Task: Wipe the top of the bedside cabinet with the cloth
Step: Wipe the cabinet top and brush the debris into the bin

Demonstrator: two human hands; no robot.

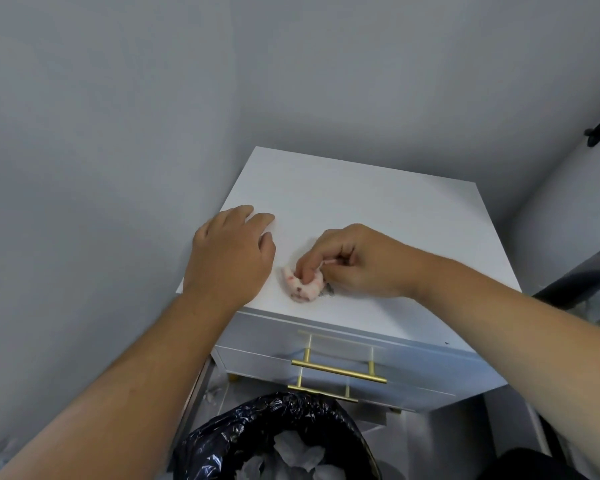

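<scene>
The right hand (355, 263) pinches a small bunched cloth (303, 286) (pale pink, with dark spots) against the cabinet (378, 209) top near its front edge. The left hand (231, 252) lies flat, fingers together, just beside it. A bin (257, 441) stands below.

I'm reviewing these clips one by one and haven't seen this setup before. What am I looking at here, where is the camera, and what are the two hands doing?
There is no machine here: a person wears a wide-angle camera on the head, so this single picture looks forward and down along both bare forearms. In front stands a white bedside cabinet with brass drawer handles, set in a grey corner. The left hand rests flat, palm down, on the top near its left edge and holds nothing. The right hand pinches a small bunched pinkish cloth with dark spots, pressing it onto the top near the front edge. Below, a bin with a black liner holds crumpled white paper.
</scene>
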